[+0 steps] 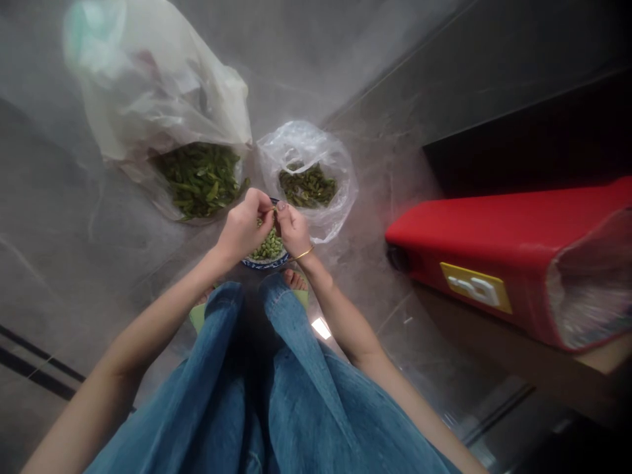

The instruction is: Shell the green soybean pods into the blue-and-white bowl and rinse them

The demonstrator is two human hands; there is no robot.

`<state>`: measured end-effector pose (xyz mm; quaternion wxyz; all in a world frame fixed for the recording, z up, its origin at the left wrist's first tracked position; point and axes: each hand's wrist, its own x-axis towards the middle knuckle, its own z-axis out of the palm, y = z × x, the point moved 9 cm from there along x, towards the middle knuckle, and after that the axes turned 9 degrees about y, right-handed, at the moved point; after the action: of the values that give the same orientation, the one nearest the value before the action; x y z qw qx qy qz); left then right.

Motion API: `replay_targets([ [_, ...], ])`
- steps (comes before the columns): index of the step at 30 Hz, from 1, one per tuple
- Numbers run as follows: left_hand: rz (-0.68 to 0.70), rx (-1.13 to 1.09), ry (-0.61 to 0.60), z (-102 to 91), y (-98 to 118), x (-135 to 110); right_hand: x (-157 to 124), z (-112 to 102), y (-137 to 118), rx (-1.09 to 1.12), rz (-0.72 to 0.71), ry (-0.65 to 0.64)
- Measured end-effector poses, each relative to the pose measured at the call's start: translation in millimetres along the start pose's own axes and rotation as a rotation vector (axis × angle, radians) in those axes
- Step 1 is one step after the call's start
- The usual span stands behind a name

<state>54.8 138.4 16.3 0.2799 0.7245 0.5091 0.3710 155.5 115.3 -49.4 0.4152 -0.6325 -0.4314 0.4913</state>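
Note:
My left hand [245, 226] and my right hand [293, 228] meet over a blue-rimmed bowl [269, 262] of shelled green beans [269, 248]. Both hands pinch one small green pod [270, 210] between their fingertips. The bowl stands on the grey floor just past my feet. A gold bangle [305, 253] circles my right wrist. Much of the bowl is hidden under my hands.
A large white plastic bag [162, 99] holding green pods [200, 179] lies at the left. A smaller clear bag [316, 164] with green pods [307, 185] lies behind the bowl. A red bin [494, 243] lies on its side at the right. My jeans [276, 395] fill the foreground.

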Motion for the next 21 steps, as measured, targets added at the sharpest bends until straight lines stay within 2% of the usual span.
replay_targets([
  [3,-0.080,-0.062,-0.040,0.1,-3,2,-2,-7,-5,-0.020,-0.032,0.067],
  [7,-0.171,-0.154,-0.063,-0.3,-11,4,-5,-8,-12,-0.093,-0.106,0.040],
  [12,-0.247,-0.252,-0.167,9.7,-35,2,-6,-3,-23,-0.220,-0.238,-0.123],
  [16,-0.330,-0.347,-0.272,21.0,-48,-4,-9,2,-22,-0.313,-0.308,-0.271],
  [21,-0.577,-0.360,-0.189,20.2,-59,-12,-7,1,-12,-0.322,-0.289,-0.268],
])
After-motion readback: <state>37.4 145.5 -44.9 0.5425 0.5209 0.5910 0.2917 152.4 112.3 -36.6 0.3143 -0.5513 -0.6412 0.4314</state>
